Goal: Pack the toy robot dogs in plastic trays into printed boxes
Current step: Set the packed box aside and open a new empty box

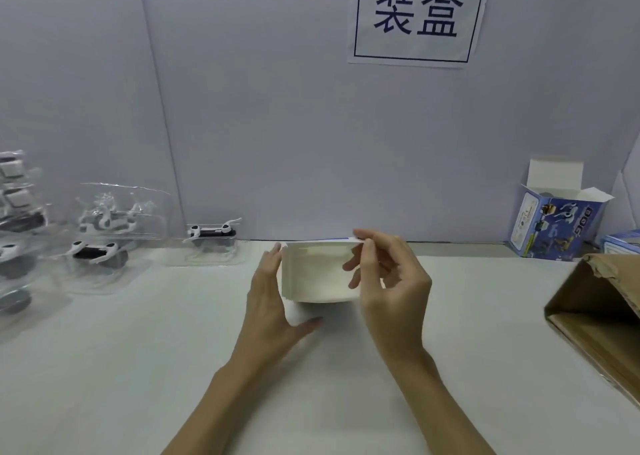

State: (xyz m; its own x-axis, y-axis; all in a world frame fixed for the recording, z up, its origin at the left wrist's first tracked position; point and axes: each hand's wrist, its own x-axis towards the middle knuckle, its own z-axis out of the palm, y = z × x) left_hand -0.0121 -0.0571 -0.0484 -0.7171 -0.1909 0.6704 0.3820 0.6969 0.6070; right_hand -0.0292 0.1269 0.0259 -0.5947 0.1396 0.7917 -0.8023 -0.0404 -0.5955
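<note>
Holding a flat box [317, 272] above the bench [138, 350], the left hand [273, 302] cradles its side with straight fingers while the right hand [388, 281] pinches its top edge.

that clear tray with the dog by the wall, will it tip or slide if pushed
The tray is thin clear plastic, so probably light and bendy. Its flat flange rests on the smooth table, so it would likely slide rather than tip. The dog sits high, adding slight top-heaviness.
</note>
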